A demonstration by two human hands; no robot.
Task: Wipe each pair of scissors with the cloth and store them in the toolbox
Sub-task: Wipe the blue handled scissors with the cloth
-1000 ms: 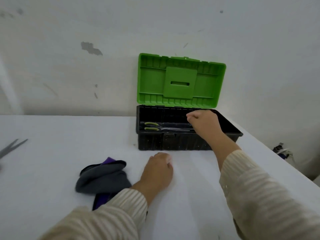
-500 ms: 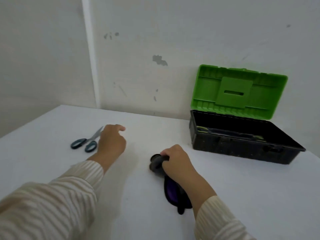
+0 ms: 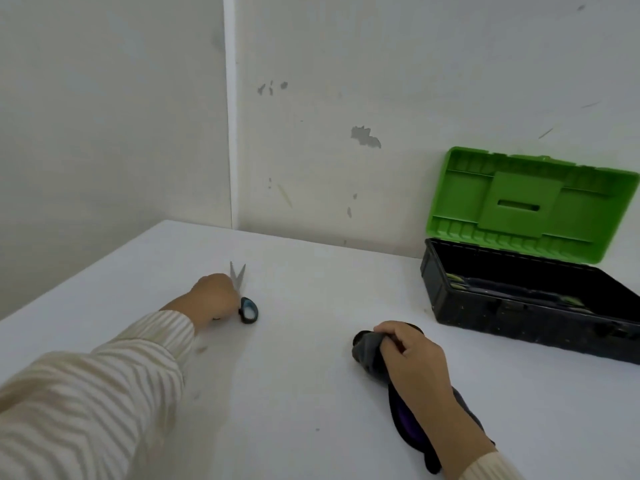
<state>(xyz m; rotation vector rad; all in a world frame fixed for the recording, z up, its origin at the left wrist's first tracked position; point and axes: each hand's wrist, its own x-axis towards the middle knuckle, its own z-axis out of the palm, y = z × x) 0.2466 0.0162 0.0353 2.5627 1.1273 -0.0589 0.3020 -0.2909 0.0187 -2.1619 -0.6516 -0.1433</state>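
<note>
A pair of scissors (image 3: 242, 296) with dark teal handles lies on the white table, blades slightly apart and pointing away from me. My left hand (image 3: 214, 298) grips it at the handles and hides one loop. My right hand (image 3: 414, 358) holds a dark grey and purple cloth (image 3: 369, 351) bunched on the table. The black toolbox (image 3: 512, 320) stands at the right with its green lid (image 3: 530, 202) up against the wall. Inside it lie scissors with green handles (image 3: 457, 280).
The white table (image 3: 304, 393) meets a wall corner at the back left. Its left edge runs diagonally toward me. The toolbox sits against the back wall at the far right.
My left hand reached the teal scissors and took hold of their handles, turning the blades to point away. My right hand closed on the cloth. My view swung left.
</note>
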